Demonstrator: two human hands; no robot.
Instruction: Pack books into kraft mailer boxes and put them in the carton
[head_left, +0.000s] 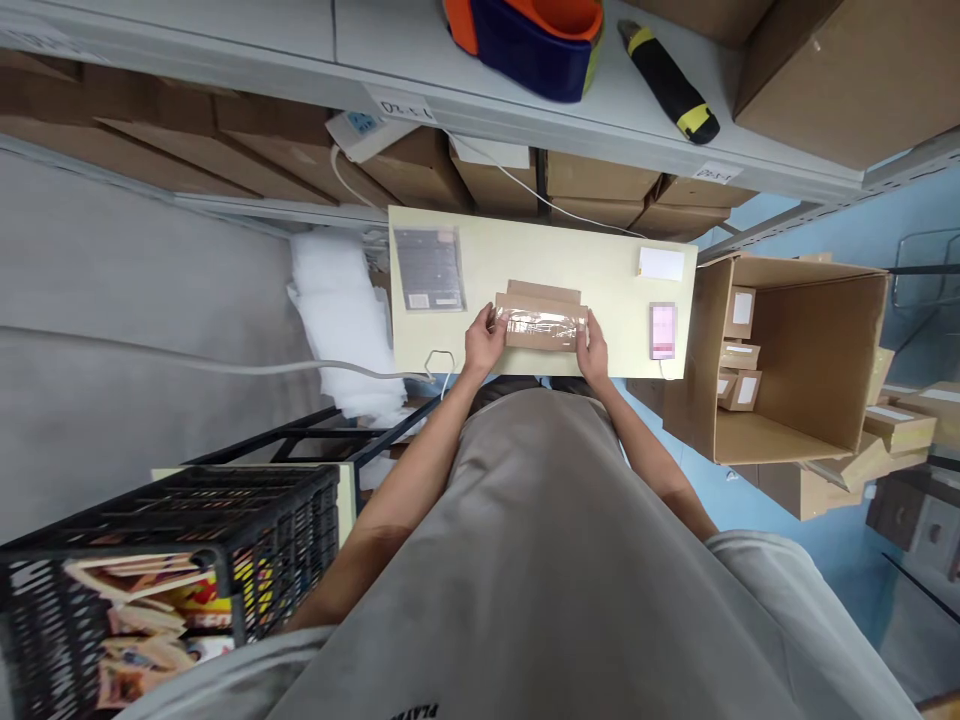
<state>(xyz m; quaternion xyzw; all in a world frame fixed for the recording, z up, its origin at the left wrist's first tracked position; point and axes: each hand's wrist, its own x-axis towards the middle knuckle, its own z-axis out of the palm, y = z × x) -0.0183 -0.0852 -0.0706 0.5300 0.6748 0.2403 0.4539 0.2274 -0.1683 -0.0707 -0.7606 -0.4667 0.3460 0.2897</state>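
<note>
A small brown cardboard box (544, 328) with shiny clear tape across it is held over the near edge of the pale yellow table (555, 260). Its back flap stands out on the far side. My left hand (485, 342) grips the box's left end, thumb on top. At the right end, my right hand (592, 350) holds it with the fingers along the side. A dark flat packet (430, 268) in clear wrap lies at the table's left. On the right are a white label stack (661, 264) and a phone (663, 331) with a lit pinkish screen.
Right of the table stands a large open carton (802, 350) with small labelled boxes inside. Above hangs a metal shelf (300, 70) with an orange-blue tape dispenser (536, 45) and a utility knife (669, 85). White wrap (345, 320) and a black crate (277, 540) are at left.
</note>
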